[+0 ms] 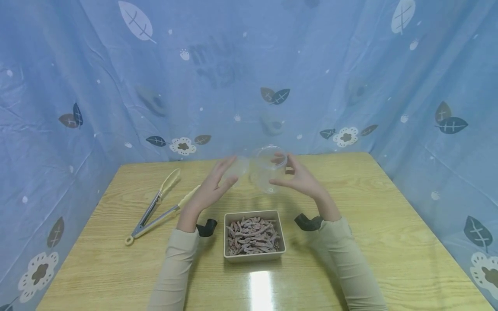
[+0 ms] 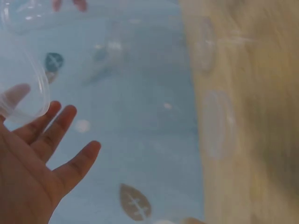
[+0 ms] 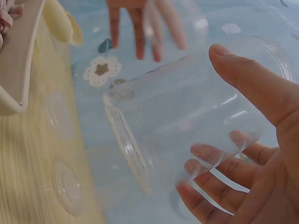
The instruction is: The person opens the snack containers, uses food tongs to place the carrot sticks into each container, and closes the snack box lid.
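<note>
My left hand (image 1: pixel 212 185) holds a clear round lid (image 1: pixel 240 165) between thumb and fingers, above the back of the table. In the left wrist view one finger shows through the see-through lid (image 2: pixel 43 91), while other fingers spread apart. A clear plastic jar (image 3: pixel 173 116) lies in the grip of my right hand (image 1: pixel 299 179), thumb on one side and fingers on the other. This jar is raised and tilted, close beside the lid. Nearer to me than both hands stands a beige rectangular box (image 1: pixel 254 258) full of pinkish-brown strips (image 1: pixel 253 235).
Tongs (image 1: pixel 155 211) with cream tips lie spread on the wooden table (image 1: pixel 389 242), left of the box. A blue patterned curtain (image 1: pixel 233 65) rises right behind the table and along both sides. Dark straps with protruding parts (image 1: pixel 308 222) sit at both wrists.
</note>
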`<state>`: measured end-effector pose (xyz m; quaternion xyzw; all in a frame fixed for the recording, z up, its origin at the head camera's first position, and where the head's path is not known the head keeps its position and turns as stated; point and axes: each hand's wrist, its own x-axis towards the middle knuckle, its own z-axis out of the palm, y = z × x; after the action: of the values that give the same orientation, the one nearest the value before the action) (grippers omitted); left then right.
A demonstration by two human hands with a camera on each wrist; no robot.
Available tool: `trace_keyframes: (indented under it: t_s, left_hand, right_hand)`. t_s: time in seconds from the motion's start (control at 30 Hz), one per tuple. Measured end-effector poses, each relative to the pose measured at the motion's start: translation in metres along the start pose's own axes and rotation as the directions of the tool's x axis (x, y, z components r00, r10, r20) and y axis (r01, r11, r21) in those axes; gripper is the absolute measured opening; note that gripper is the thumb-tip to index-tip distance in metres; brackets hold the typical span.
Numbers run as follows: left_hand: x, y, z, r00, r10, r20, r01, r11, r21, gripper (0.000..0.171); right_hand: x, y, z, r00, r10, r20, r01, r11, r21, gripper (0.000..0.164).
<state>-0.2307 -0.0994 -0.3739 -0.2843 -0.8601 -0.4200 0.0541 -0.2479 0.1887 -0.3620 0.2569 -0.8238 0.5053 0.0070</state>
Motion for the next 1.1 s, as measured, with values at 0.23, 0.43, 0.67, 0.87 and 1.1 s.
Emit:
trace_keyframes:
  t_s: [0.23,0.43,0.67,0.87,1.1]
  left_hand:
    - [-0.011,-0.025,0.004,0.99,-0.092,0.109,0.086,0.994,0.062,0.061]
    - [-0.017,-0.044,0.014,0.977,-0.126,0.17,0.114,0.99,0.08,0.063]
    - [-0.022,-0.06,0.026,0.96,-0.176,0.218,0.158,0.983,0.098,0.066]
    - [-0.024,-0.063,0.029,0.935,-0.214,0.284,0.189,0.976,0.113,0.069]
    - [-0.025,-0.063,0.028,0.926,-0.182,0.332,0.14,0.979,0.146,0.071]
  right_hand:
    - [-0.001,0.003,-0.004,1.0,-0.003,0.01,0.003,1.0,0.016,0.08]
    - [-0.003,-0.005,-0.007,0.999,-0.004,0.034,0.003,1.0,0.028,0.082]
    - [-0.01,-0.024,-0.007,0.996,-0.018,0.085,0.015,0.999,0.031,0.083]
    - [-0.009,-0.007,-0.007,0.992,0.022,0.126,-0.025,1.0,0.019,0.083]
    - [-0.008,0.026,-0.007,0.991,0.031,0.134,-0.036,0.999,0.035,0.084]
